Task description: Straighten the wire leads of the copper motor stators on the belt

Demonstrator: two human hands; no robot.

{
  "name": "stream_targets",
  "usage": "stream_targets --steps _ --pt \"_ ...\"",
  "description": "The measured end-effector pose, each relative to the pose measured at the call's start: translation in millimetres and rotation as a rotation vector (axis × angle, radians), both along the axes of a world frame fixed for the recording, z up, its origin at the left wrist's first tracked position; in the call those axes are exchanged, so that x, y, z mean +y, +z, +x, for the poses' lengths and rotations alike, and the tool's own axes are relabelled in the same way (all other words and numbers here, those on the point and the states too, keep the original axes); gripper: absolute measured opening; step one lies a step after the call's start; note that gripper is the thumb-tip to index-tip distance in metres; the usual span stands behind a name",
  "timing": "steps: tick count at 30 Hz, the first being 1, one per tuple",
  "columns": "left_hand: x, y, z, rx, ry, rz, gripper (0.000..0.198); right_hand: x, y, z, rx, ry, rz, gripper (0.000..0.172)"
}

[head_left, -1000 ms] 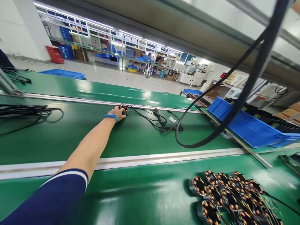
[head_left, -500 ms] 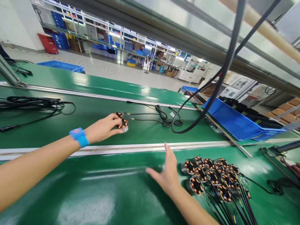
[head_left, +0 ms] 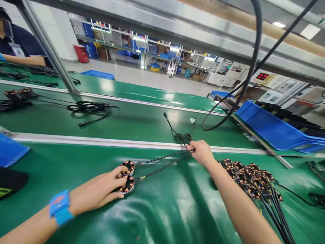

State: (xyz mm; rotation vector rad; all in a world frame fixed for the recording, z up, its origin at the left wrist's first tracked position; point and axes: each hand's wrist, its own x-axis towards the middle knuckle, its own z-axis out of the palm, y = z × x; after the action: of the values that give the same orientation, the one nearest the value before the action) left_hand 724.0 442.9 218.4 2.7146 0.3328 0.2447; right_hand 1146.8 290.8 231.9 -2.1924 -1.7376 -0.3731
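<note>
Two round stators with copper windings, one (head_left: pixel 128 166) behind the other (head_left: pixel 127 184), are gripped by my left hand (head_left: pixel 101 189), which wears a blue wristband (head_left: pixel 61 206). They are over the near green mat. Black cables (head_left: pixel 162 166) run from them to the right into my right hand (head_left: pixel 201 152), whose fingers are closed round them. Past that hand, the coiled cable ends (head_left: pixel 180 137) lie across the white rail, with connectors farther back. A cluster of similar stators (head_left: pixel 251 176) sits to the right, partly behind my right forearm.
Blue bins hold black items at the right (head_left: pixel 274 132) and left edge (head_left: pixel 11 149). A cable bundle (head_left: pixel 88 107) lies on the belt. A thick black cable (head_left: pixel 250 67) hangs ahead. A person (head_left: pixel 27 44) is at the far left.
The two stators have come nearer, from the belt across the rail, with my left hand. My right hand, open before, has moved forward and closed on their cables. The view has turned left.
</note>
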Motion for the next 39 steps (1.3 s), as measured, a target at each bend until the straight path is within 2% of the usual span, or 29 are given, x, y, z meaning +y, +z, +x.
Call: stream_targets --steps 3,5,8,11,13,14,16,18,20,22,24,26,27,29,31,33,36,39 --pt "-5.5 -5.6 -11.7 0.090 -0.061 -0.082 0.020 -61.2 -6.4 -22.8 -0.343 0.142 -0.015 0.047" --pt "-9.9 -7.1 -15.9 0.118 -0.085 -0.085 0.019 -100.8 -18.9 -42.2 -0.440 0.174 -0.026 0.046" --pt "-14.2 -9.7 -18.4 0.152 -0.117 -0.062 0.018 -149.7 -36.3 -71.2 -0.395 0.149 -0.103 0.044" --pt "-13.8 -14.0 -19.9 0.137 -0.125 -0.066 0.019 -170.7 -38.1 -103.2 -0.189 0.097 -0.116 0.047" --pt "-11.9 -17.8 -21.6 0.113 -0.129 -0.086 0.020 -163.0 -32.0 -129.6 -0.010 0.096 -0.058 0.048" --pt "-11.0 -19.8 -22.8 0.100 -0.129 -0.091 0.022 -153.1 -28.5 -143.7 0.069 0.119 -0.027 0.041" --pt "-9.4 -24.0 -25.7 0.072 -0.129 -0.080 0.026 -125.2 -23.8 -169.2 0.197 0.195 0.013 0.026" --pt "-7.9 -27.3 -29.2 0.018 -0.126 -0.066 0.030 -94.8 -23.3 -182.1 0.255 0.262 0.042 0.020" --pt "-5.2 -29.4 -32.7 -0.086 -0.085 -0.083 0.033 -71.4 -25.1 -174.0 0.220 0.235 0.090 0.020" --pt "-0.8 -31.4 -35.2 -0.234 0.024 -0.110 0.033 -60.0 -25.6 -144.7 0.125 0.068 0.126 0.023" --pt "4.7 -34.9 -35.3 -0.370 0.189 -0.143 0.028 -59.6 -23.5 -105.2 0.054 -0.229 0.090 0.030" --pt "9.8 -41.1 -32.5 -0.438 0.330 -0.196 0.025 -63.5 -21.2 -70.7 0.058 -0.486 -0.036 0.050" --pt "11.9 -45.1 -30.3 -0.441 0.372 -0.225 0.025 -64.9 -21.1 -58.8 0.079 -0.561 -0.117 0.062" --pt "14.9 -53.9 -25.5 -0.411 0.398 -0.264 0.028 -64.5 -24.4 -47.1 0.125 -0.615 -0.272 0.074" --pt "16.0 -61.8 -21.8 -0.369 0.387 -0.274 0.031 -62.2 -30.9 -47.1 0.132 -0.631 -0.344 0.066" --pt "14.9 -66.7 -20.6 -0.346 0.378 -0.278 0.034 -63.9 -37.1 -52.3 0.113 -0.661 -0.333 0.058" --pt "10.4 -66.7 -21.5 -0.341 0.380 -0.322 0.037 -80.5 -41.4 -61.2 0.043 -0.707 -0.301 0.054" --pt "13.5 -59.5 -19.9 -0.336 0.431 -0.444 0.045 -100.3 -40.1 -68.6 -0.186 -0.643 -0.271 0.052"
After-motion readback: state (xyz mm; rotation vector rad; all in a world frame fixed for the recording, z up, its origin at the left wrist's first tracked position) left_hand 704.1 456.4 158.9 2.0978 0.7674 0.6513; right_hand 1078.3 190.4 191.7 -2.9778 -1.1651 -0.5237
